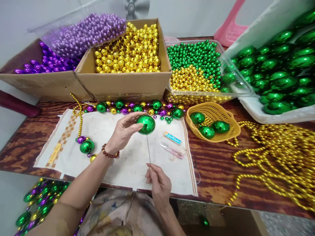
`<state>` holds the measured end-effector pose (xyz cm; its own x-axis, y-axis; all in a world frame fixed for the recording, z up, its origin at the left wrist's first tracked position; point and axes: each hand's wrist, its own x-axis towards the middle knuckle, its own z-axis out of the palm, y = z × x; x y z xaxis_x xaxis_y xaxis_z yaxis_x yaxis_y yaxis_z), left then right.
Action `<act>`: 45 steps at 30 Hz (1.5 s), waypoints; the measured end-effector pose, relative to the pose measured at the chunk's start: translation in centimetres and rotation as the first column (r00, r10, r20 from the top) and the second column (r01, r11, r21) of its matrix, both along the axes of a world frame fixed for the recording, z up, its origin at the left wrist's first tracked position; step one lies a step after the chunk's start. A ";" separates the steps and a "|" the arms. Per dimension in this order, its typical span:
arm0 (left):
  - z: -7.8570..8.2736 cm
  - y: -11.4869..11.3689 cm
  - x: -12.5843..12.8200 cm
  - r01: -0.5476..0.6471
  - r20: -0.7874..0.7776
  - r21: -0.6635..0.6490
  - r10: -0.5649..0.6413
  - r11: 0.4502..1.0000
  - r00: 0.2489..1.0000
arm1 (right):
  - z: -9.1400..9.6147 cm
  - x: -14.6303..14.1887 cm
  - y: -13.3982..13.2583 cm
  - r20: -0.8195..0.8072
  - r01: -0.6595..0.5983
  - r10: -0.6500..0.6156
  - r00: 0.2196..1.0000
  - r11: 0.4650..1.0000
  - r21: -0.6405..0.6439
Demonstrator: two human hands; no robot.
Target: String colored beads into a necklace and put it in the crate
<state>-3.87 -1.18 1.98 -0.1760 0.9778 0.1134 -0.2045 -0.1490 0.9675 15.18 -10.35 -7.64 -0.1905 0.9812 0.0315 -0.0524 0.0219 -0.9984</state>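
My left hand (123, 132) is closed on a large shiny green ball (146, 124), held above the white cloth (128, 157). From the underside of that ball a long thin needle (148, 149) runs down to my right hand (159, 183), which pinches its lower end. Whether thread is on it I cannot make out. Behind the ball lies a strand of green, gold and purple beads (137, 107). Its left end turns down past a gold bead chain to another green ball (87, 146). Pink-handled snips (172, 150) and a small blue-orange packet (172, 138) rest right of my hands.
Cardboard boxes hold purple beads (49, 62) and gold beads (128, 49). A clear tub (197, 95) contains green and gold beads. Three green balls sit in a yellow basket (232, 132). Gold chains (283, 157) cover the table's right side; a foam box (270, 118) stands behind.
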 end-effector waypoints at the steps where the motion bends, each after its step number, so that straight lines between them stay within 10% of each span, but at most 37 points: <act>1: 0.1 0.0 -0.1 0.001 0.009 -0.005 -0.001 1.000 1.000 | 0.0 0.0 0.0 -0.001 0.000 0.000 1.000 1.000 0.002; 33: 1.4 -3.3 1.1 0.244 -0.085 0.069 -0.238 0.967 0.967 | 1.0 -1.9 1.4 -0.070 0.051 -0.042 0.997 0.990 0.130; 45: -1.6 -3.1 1.5 0.242 -0.053 -0.083 -0.247 0.967 0.968 | 2.5 -0.4 3.4 -0.111 -0.090 0.079 0.991 0.991 -0.100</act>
